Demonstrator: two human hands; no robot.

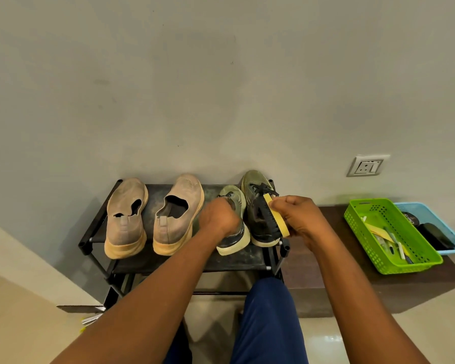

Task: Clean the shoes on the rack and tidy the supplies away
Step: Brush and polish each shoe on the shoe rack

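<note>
Black shoe rack (153,261) against wall. Top shelf: 2 tan slip-ons (153,216) at left end, 2 green lace-up sneakers (250,206) at right end. Left hand (218,219) fisted on inner sneaker's collar, gripping it. Right hand (297,219) curled round wooden-backed shoe brush (273,219), bristles vs outer sneaker. Green basket (389,237) w/ supplies and blue basket (436,232) on low ledge, well right of rack.

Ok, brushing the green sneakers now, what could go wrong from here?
1. The left hand grips one green sneaker whose heel overhangs the rack's front edge; it may tip off.
2. The brush in the right hand could flick dust onto the beige shoes alongside.
3. The green basket sits near the ledge edge; an elbow could knock it.
</note>
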